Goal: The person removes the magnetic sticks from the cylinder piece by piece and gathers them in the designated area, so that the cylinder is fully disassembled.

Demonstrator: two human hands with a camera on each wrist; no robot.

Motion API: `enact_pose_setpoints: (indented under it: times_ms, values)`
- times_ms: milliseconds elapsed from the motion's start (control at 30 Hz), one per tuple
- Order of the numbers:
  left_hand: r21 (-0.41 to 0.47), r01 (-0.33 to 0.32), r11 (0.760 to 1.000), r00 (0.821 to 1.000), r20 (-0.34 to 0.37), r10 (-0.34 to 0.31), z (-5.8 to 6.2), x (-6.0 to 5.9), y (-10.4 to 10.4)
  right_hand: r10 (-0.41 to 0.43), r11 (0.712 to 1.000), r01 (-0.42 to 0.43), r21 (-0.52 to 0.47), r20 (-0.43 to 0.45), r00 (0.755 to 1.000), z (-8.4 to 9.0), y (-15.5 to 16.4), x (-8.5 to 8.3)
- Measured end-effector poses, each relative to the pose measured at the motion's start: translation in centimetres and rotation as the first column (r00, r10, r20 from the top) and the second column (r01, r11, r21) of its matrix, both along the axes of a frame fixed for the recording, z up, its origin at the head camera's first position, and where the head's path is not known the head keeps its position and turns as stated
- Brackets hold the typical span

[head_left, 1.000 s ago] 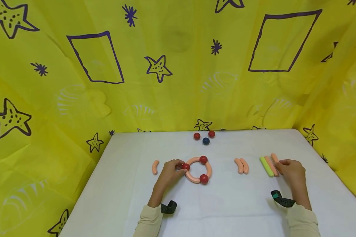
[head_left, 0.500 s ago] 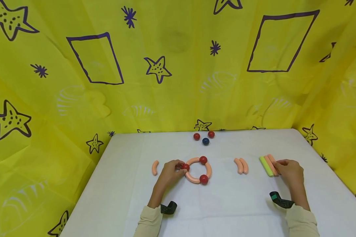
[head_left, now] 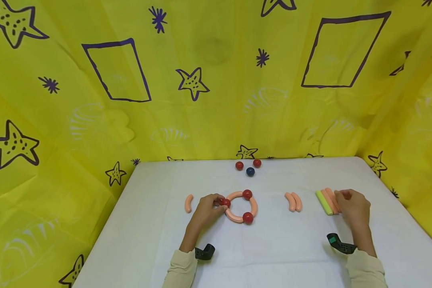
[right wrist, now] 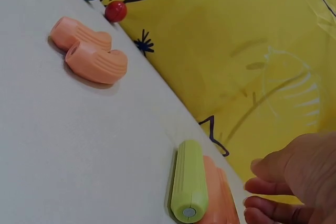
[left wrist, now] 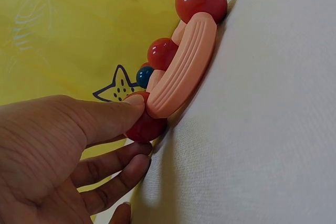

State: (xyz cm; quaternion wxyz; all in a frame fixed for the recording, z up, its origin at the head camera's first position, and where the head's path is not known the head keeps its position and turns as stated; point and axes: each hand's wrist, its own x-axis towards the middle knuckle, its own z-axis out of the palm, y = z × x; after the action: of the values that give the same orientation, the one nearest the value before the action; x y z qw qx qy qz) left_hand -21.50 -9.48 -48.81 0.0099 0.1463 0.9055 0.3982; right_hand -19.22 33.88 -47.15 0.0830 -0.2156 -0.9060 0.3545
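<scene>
My left hand (head_left: pixel 208 209) pinches a red ball (left wrist: pixel 148 128) at the left of a ring on the white table. In that ring, curved orange sticks (left wrist: pixel 186 66) alternate with red balls, the other two being a far ball (head_left: pixel 247 194) and a near ball (head_left: pixel 248 217). To the right, my right hand (head_left: pixel 354 208) is beside a row of straight sticks, its fingers loosely bent and holding nothing. The row has a lime-green stick (right wrist: pixel 190 182) with a grey disc in its end, then two orange sticks (right wrist: pixel 216 192) partly hidden behind it.
Two curved orange sticks (head_left: pixel 293 202) lie side by side between ring and row. Another curved stick (head_left: pixel 189 203) lies left of my left hand. Two red balls and a dark blue ball (head_left: pixel 250 171) sit near the back edge, before a yellow curtain (head_left: pixel 216 120).
My right hand has laid the outer orange stick against its neighbour, let go and shifted slightly away to the right. The left hand has kept its grip on the ring's ball.
</scene>
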Motion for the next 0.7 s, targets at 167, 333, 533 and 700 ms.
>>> enact_pose_setpoints:
  times_ms: [167, 333, 533, 700]
  values:
    - [-0.009, 0.006, 1.0, 1.0, -0.004, -0.006, 0.0, 0.0, 0.0, -0.004, 1.0, 0.009, 0.026, -0.163, 0.987, 0.5, -0.6, -0.8]
    - [-0.015, 0.006, 1.0, 1.0, 0.0, -0.006, 0.1, -0.1, -0.1, 0.105, 0.99, -0.061, 0.127, -0.375, 0.921, -1.5, -1.2, -2.9]
    - [-0.019, 0.01, 1.0, 1.0, 0.003, -0.01, 0.1, -0.1, -0.1, 0.365, 0.928, -0.35, 0.125, -0.477, 0.799, -0.5, -5.5, -3.1]
    - [-0.029, 0.023, 0.999, 1.0, -0.002, -0.023, 0.1, -0.1, -0.1, 0.515, 0.836, -0.548, 0.041, -0.404, 0.756, 0.9, -9.6, -2.1]
